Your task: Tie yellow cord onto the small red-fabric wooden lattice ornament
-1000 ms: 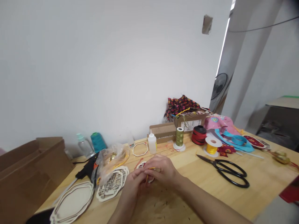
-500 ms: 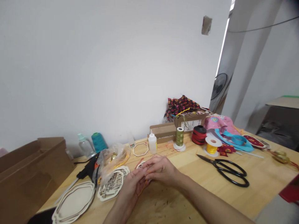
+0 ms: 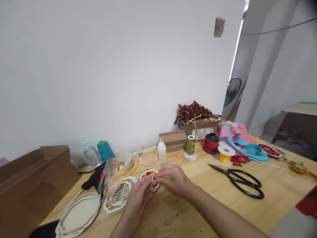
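Observation:
Between my two hands runs a yellow cord [image 3: 152, 180], with a loop or knot in it. My left hand [image 3: 141, 194] pinches the cord between thumb and fingers. From the other side, my right hand [image 3: 172, 178] is closed on the cord with its fingertips, close to the left ones. Just behind the fingers lies a small scalloped wooden ornament [image 3: 148, 173] with a red and yellow centre, partly covered by my hands. Whether the cord is attached to it I cannot tell.
Black-handled scissors [image 3: 241, 181] lie to the right, near a yellow cord spool [image 3: 225, 155]. Lattice wooden panels [image 3: 118, 195] and a glue gun [image 3: 94, 178] are on the left. A white glue bottle [image 3: 161, 152] and green thread spool [image 3: 190, 146] stand behind. A cardboard box [image 3: 49, 185] sits far left.
My fingertips have moved slightly apart, the right hand shifting rightward. More of the yellow cord and of the red-centred ornament behind now shows.

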Available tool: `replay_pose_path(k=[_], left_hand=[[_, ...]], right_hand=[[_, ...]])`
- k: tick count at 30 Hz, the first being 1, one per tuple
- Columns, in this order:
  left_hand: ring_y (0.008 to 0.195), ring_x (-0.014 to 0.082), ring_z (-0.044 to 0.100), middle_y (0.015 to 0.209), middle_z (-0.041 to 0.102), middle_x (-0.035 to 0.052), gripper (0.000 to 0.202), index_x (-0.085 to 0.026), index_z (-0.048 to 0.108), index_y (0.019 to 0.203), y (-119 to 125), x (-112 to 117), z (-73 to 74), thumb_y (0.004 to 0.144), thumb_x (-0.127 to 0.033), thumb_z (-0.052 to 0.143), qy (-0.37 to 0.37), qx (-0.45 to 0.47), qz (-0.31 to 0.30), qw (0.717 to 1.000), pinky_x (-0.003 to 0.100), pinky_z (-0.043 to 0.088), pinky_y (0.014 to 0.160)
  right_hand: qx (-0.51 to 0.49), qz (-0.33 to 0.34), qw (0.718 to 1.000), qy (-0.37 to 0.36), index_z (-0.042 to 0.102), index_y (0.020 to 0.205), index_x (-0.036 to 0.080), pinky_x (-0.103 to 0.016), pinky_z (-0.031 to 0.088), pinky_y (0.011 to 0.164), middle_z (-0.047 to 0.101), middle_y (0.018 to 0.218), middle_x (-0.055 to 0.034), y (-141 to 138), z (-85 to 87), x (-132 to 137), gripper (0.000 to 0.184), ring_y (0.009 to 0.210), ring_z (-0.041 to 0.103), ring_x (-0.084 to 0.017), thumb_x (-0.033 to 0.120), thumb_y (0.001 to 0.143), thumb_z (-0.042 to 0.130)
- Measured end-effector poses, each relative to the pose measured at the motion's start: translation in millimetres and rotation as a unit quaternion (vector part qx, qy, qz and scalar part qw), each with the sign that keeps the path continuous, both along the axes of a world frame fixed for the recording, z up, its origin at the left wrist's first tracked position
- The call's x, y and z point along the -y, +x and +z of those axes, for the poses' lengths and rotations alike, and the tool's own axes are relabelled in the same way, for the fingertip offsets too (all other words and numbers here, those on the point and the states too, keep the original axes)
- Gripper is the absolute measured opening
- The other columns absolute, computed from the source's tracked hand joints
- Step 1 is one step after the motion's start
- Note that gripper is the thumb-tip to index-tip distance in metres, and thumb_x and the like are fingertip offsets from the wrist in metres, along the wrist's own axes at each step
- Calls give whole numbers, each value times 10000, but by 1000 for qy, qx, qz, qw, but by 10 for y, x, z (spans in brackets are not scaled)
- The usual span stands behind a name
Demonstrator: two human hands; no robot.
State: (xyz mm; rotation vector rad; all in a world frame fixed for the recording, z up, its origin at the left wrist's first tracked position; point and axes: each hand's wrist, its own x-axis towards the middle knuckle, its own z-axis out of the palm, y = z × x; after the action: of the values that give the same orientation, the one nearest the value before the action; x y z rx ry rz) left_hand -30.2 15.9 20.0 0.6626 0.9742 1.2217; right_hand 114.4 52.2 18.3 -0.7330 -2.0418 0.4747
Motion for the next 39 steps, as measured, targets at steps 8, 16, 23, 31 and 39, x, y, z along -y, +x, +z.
replay_pose_path(k=[8, 16, 23, 31, 39], left_hand=[[266, -28, 209, 389, 461, -86, 207, -116, 593, 701, -7, 2, 0, 566, -255, 664, -1, -44, -7, 999, 92, 76, 284], [254, -25, 233, 399, 492, -79, 293, -140, 567, 759, -17, -36, -69, 543, -309, 669, -8, -85, 0, 996, 106, 85, 294], [258, -22, 181, 355, 409, -92, 261, -122, 544, 562, -27, -14, -37, 554, -357, 658, -5, -112, -38, 993, 135, 54, 299], [272, -13, 154, 320, 353, -105, 321, -128, 509, 468, -15, -3, -11, 510, -403, 669, -7, -138, -45, 989, 146, 50, 307], [269, -5, 124, 274, 273, -126, 352, -132, 506, 423, -6, 9, 42, 448, -435, 683, -13, -157, -42, 987, 155, 34, 304]], right_hand=[[40, -47, 998, 9, 652, 721, 221, -236, 393, 629, 631, 706, -9, -33, -16, 32, 76, 681, 543, -135, 248, 704, 583], [36, -67, 997, 20, 642, 696, 204, -234, 392, 630, 628, 709, -16, -49, -24, 38, 72, 687, 540, -139, 247, 701, 584], [25, -56, 997, 34, 640, 704, 210, -236, 394, 633, 625, 708, -16, -41, -25, 32, 100, 694, 542, -138, 270, 722, 562], [23, -58, 998, 31, 640, 693, 208, -232, 391, 633, 627, 705, -12, -36, -38, 15, 66, 692, 542, -137, 257, 695, 595], [11, -52, 998, 26, 633, 685, 203, -232, 392, 633, 621, 690, -12, -39, -38, 10, 70, 683, 544, -134, 257, 700, 590]])
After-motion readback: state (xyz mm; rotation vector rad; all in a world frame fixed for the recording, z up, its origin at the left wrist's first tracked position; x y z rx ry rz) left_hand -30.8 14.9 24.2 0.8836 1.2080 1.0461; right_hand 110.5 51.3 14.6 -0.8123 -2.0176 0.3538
